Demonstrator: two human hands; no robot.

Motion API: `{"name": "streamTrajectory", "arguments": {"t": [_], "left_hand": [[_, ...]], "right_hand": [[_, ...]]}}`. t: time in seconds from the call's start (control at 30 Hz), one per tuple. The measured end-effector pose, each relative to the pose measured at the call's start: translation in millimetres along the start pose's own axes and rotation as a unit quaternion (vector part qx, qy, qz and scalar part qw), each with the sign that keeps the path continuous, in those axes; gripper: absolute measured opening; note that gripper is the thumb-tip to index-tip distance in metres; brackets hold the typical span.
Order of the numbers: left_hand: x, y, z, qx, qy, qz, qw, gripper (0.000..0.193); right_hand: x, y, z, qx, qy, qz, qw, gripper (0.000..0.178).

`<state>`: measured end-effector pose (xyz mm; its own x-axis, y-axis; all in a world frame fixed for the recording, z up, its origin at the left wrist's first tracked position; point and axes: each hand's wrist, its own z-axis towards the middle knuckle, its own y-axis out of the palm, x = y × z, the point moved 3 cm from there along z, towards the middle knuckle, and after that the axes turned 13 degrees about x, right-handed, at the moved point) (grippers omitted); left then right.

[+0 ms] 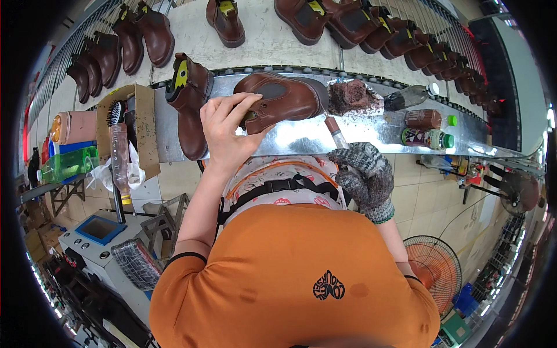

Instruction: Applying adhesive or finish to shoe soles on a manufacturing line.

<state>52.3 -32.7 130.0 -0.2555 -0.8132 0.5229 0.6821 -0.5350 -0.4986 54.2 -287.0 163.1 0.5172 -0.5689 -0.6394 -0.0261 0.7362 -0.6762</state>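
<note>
My bare left hand (227, 130) grips a brown leather ankle boot (299, 100) by its shaft, fingers on top and thumb below. The boot lies on its side, with its dark sole edge toward the right. In my right hand (365, 180), covered by a grey knitted glove, is a slim applicator brush (337, 133) with a brown tip. That tip points up close to the boot's sole edge; whether they touch, I cannot tell. Just right of the boot sits a brown-stained spongy block (348, 95) on a smeared sheet. Another brown boot (192, 116) lies left of my hand.
Several brown boots (154, 37) stand along the pale conveyor (261, 35) behind the metal bench (290, 133). Bottles (423, 119) lie on the bench's right side. A cardboard box (149, 130) is at left, a fan (432, 269) at lower right.
</note>
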Motion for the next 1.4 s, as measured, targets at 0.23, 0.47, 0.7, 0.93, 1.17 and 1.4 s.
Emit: {"name": "streamTrajectory", "arguments": {"t": [0.23, 0.47, 0.7, 0.93, 1.17, 1.4], "left_hand": [[1, -1, -1, 0.001, -0.001, -0.004, 1.0, 0.053], [0, -2, -2, 0.002, -0.006, -0.003, 1.0, 0.053], [1, -2, -2, 0.0, 0.006, -0.002, 1.0, 0.053], [-4, -3, -1, 0.0, -0.007, 0.001, 1.0, 0.052], [0, -5, -2, -0.002, -0.004, -0.007, 1.0, 0.052], [-3, -7, -4, 0.004, -0.016, -0.008, 1.0, 0.051]], "right_hand": [[0, 4, 7, -0.013, -0.02, -0.001, 1.0, 0.035], [4, 8, 12, -0.024, -0.012, 0.026, 0.999, 0.026], [44, 2, 6, 0.086, 0.311, 0.433, 0.841, 0.055], [38, 4, 30, 0.119, 0.328, 0.406, 0.844, 0.034], [59, 59, 64, 0.075, 0.241, 0.268, 0.93, 0.03], [48, 61, 84, 0.027, 0.164, 0.104, 0.981, 0.032]]}}
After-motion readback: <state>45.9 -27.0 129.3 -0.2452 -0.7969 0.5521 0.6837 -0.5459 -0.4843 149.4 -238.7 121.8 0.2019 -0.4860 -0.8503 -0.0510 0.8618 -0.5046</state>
